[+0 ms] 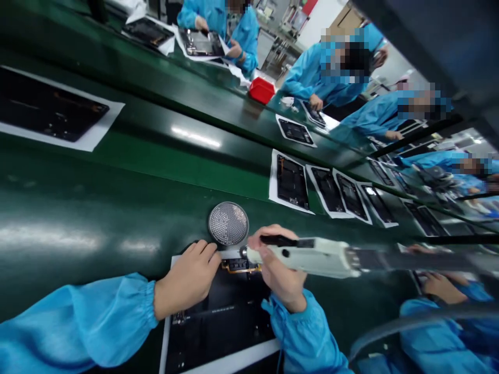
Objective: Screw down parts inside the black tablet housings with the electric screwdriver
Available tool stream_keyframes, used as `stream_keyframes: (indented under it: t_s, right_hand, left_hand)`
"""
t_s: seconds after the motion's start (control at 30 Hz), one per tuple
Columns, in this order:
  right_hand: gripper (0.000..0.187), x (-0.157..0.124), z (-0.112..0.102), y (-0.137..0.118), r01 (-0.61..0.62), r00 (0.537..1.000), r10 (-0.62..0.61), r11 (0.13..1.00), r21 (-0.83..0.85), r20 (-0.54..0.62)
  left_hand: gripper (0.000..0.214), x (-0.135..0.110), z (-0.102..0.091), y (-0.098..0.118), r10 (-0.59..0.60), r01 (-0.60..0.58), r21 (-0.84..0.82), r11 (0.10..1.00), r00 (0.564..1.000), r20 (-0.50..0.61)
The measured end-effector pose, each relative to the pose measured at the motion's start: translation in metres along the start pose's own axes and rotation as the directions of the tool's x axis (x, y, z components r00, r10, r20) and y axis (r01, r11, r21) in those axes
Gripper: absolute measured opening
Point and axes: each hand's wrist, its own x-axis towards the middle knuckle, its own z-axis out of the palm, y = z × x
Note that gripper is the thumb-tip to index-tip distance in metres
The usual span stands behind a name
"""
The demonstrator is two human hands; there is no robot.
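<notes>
- The right hand [277,267] is closed firmly around the white body of an electric screwdriver [307,257], with the fingers and thumb wrapped together on it. The tool lies nearly level, its metal bit [244,253] pointing left and slightly down.
- A gold-coloured bracket [238,266] sits just below the bit. Whether the bit touches anything there is too small to tell.
- The left hand [189,275] is just left of the bit, its fingers curled over the upper edge of a black electronic panel [218,322]. It rests on the panel, but I cannot tell whether it is clamping it.
- The panel lies directly beneath both hands, on a white paper sheet [230,361] on a green conveyor belt [117,208].
- A round perforated metal dish [228,223] sits just beyond the left hand.
- Blue cuffed sleeves [74,322] cover both forearms.
- Well to the right of the grip, a row of black panels on white sheets [292,182] lies along the belt, and a red box [262,90] sits farther off.
- Co-workers in blue smocks [331,67] stand along the far side of the belt. Another person's hand [440,288] shows at the lower right, well apart from the screwdriver.
</notes>
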Motion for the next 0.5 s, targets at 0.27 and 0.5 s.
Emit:
stream_keyframes:
  t_s: [0.27, 0.5]
  right_hand:
    - [0.020, 0.027, -0.022, -0.025, 0.029, 0.969, 0.017, 0.983, 0.181, -0.246]
    - [0.023, 0.019, -0.015, -0.008, -0.094, 0.994, 0.102, 0.984, 0.153, -0.046]
  left_hand:
    - [0.019, 0.002, -0.006, -0.009, -0.010, 0.010, 0.032, 0.999, 1.000, -0.009]
    - [0.024, -0.006, -0.003, -0.016, 0.090, -0.089, 0.031, 0.996, 0.996, -0.026]
